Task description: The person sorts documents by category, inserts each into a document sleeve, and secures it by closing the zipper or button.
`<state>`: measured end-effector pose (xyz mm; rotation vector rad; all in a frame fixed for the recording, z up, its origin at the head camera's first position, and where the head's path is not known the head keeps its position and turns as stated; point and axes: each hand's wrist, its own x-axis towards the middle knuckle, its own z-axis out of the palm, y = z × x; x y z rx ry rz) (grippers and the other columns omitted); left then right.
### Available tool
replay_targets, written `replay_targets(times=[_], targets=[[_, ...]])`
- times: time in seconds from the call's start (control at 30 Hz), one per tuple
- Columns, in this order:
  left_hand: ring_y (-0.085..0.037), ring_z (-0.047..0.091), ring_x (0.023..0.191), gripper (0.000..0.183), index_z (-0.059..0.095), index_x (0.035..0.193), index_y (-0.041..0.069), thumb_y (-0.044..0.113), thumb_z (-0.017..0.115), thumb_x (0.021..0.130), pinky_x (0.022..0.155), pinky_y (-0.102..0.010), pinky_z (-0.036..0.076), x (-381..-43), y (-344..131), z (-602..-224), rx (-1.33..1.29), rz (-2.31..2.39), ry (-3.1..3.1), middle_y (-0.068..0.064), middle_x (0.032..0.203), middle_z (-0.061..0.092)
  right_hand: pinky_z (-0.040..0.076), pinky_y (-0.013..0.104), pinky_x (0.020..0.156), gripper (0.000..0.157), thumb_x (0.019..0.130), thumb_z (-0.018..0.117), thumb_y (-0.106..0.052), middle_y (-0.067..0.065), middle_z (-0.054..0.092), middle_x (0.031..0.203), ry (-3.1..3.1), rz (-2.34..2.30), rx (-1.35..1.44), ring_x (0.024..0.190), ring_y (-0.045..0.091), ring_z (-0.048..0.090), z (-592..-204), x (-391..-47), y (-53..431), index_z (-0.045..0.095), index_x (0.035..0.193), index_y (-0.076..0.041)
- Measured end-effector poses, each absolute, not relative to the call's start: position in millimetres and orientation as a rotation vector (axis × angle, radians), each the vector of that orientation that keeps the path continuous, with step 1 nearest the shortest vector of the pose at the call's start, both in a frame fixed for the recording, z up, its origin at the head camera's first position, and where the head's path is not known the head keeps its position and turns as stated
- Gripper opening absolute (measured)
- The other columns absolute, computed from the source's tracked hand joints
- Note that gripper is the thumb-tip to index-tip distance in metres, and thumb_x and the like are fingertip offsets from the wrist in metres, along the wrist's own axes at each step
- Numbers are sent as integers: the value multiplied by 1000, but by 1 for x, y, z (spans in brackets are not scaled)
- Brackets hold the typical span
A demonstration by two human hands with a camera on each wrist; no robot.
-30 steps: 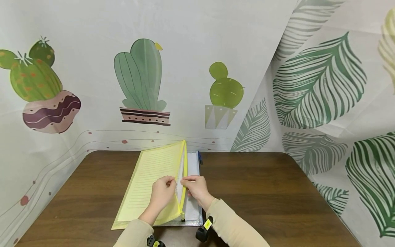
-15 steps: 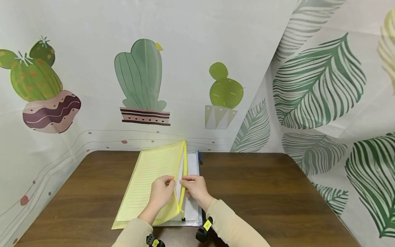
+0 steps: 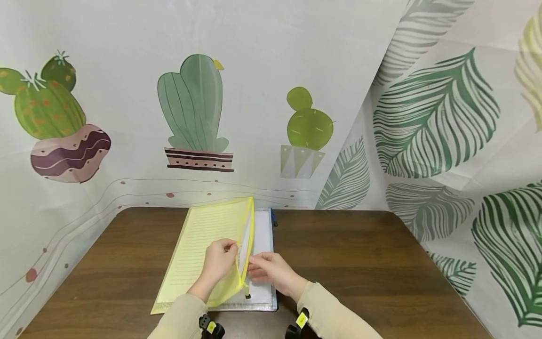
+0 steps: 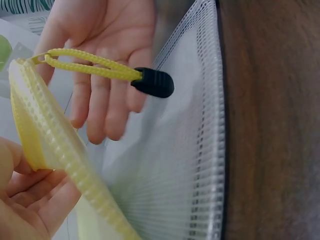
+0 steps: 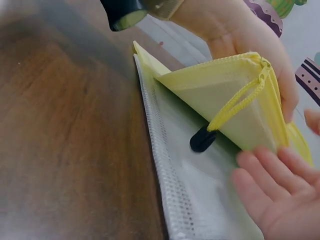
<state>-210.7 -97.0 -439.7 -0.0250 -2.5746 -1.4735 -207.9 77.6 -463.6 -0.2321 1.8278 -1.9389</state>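
A yellow mesh zip pouch [image 3: 199,240] with lined paper visible through it lies on the table, its right side raised and its zip mouth gaping. My left hand [image 3: 219,259] pinches the near-left edge of that mouth. Fingers extended, my right hand [image 3: 273,272] is at the opposite yellow edge; in the left wrist view its palm [image 4: 112,35] faces the camera. From the pouch's near corner hangs a yellow cord pull with a black tip [image 5: 202,140]. Underneath lies a clear mesh pouch [image 3: 263,235], partly covered by the yellow one.
The pouches lie on a dark brown wooden table [image 3: 347,263]. A blue zip pull [image 3: 274,219] sticks out at the clear pouch's far right corner. Behind the table hangs a white cloth [image 3: 254,94] printed with cacti and leaves.
My right hand has let go of the yellow edge, its fingers spreading out as it shifts a little down and right. The left hand and raised pouch edge have moved slightly left.
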Motion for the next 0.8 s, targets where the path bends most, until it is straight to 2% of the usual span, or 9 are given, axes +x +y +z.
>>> replay_targets(times=[0.2,0.33,0.5,0.63,0.73,0.8], targets=[[-11,60,62,24,67,102,-7,6,52,90,54,-22,51,-212,-99,-436,-50,-1518,-2589,-15,89,69,55,33,83,34,93,57,-25,1,70,89,1572,-1793,-410,84,11,67,-469,-204,85,60,109,5],[-11,60,60,23,67,102,-6,8,53,90,54,-23,51,-212,-101,-436,-56,-1547,-2605,-14,89,69,55,30,80,36,91,62,-18,0,72,90,1514,-1697,-515,85,11,67,-467,-200,88,60,112,11],[-12,59,61,22,68,101,-5,8,55,90,53,-24,50,-213,-102,-439,-68,-1542,-2623,-12,85,69,56,28,73,37,91,60,-11,-2,70,81,1532,-1662,-534,77,9,66,-466,-199,92,53,111,20],[-14,60,71,21,69,100,-4,9,56,89,61,-25,52,-213,-102,-443,-91,-1477,-2651,-11,88,69,56,24,66,26,91,59,-11,-2,70,77,1550,-1647,-525,72,9,66,-467,-200,96,59,103,13],[-16,62,79,20,69,99,-4,8,57,88,69,-30,53,-213,-102,-446,-132,-1425,-2662,-11,90,70,55,23,63,16,90,59,-10,0,70,77,1555,-1651,-507,70,9,67,-469,-201,98,62,99,2],[-19,63,82,20,69,100,-4,9,58,88,72,-34,54,-213,-101,-448,-168,-1406,-2666,-12,91,70,55,23,62,14,90,60,-10,1,70,76,1560,-1663,-483,70,9,67,-470,-201,99,62,97,1]])
